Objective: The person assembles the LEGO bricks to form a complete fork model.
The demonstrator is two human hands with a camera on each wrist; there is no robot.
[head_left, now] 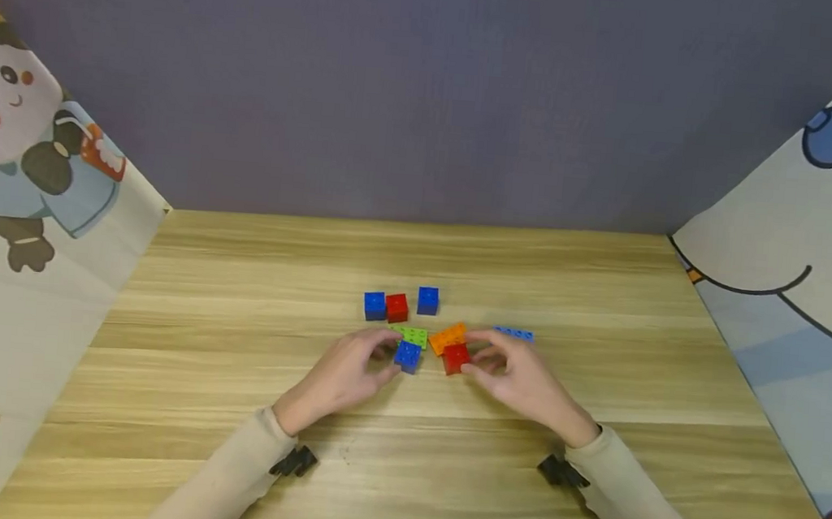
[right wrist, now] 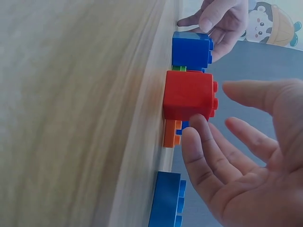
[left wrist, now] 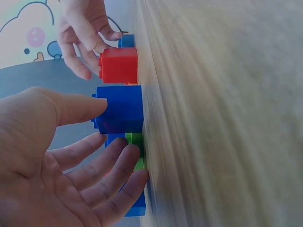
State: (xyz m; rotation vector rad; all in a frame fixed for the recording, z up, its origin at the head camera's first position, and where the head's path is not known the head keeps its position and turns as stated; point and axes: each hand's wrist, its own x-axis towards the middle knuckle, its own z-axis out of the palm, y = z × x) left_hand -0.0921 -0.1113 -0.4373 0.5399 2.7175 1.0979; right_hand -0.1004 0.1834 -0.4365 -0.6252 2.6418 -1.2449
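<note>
A blue toy building brick (head_left: 407, 357) stands on the wooden table, studs up. Around its left side is my left hand (head_left: 348, 372), thumb and index fingertips close to the brick, fingers loosely spread in the left wrist view. To the right stands a red building brick (head_left: 455, 359), apart from the blue one. My right hand (head_left: 524, 380) is at its right side; in the right wrist view the thumb is off the brick and a fingertip (right wrist: 199, 120) is at its lower edge. Behind them lie a green brick (head_left: 413, 337) and an orange brick (head_left: 446, 338), partly hidden.
Farther back stand a blue brick (head_left: 375, 306), a red brick (head_left: 397, 308) beside it and another blue brick (head_left: 428, 300). A long blue brick (head_left: 514, 332) lies behind the right hand. A grey panel (head_left: 429, 97) and patterned side walls enclose the wooden table (head_left: 399, 478).
</note>
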